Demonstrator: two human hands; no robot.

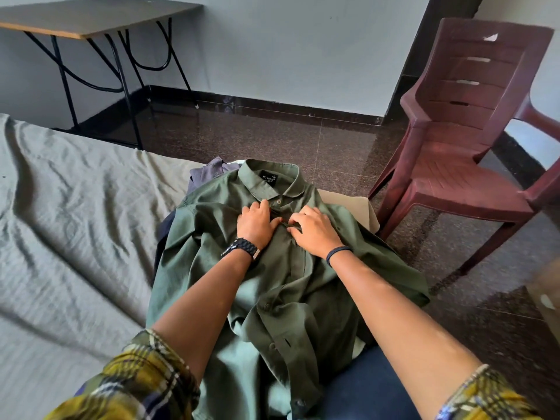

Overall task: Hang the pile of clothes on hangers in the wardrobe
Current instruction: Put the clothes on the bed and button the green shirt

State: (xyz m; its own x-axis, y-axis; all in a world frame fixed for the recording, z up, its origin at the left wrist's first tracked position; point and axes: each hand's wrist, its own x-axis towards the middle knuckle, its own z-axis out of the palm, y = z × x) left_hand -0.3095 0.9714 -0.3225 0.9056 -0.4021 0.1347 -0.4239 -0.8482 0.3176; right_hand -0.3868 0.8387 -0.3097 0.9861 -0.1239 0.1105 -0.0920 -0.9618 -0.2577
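At far left we see a dark-topped table (91,16) on black bent-metal legs, standing on the polished dark floor (272,131) against a pale wall. Below it, a wrinkled grey sheet (66,207) covers the bed and fills the left half of the view.

Toward the centre, a green button-up shirt (272,298) lies face up across the bed's edge, collar away from us, a black label visible inside the neck. It rests on top of other garments: a grey-purple one (209,171) shows beside the collar, a dark navy one (165,234) along the shirt's left edge, and a beige piece (348,204) at its right.

Our left hand (256,222) lies on the shirt just below the collar, fingers extended forward and the thumb angled inward to the placket; a dark watch sits on that wrist. Just to its right, our right hand (315,228) rests on the same placket with fingers curled, the fingertips pinching the fabric where a button sits; a dark band circles that wrist. The two thumbs nearly meet. Both forearms are bare, with yellow plaid sleeves (145,386) rolled up near the lower edge.

At far right, a maroon plastic chair (460,140) stands on the floor, near the bed's corner but apart from the shirt.
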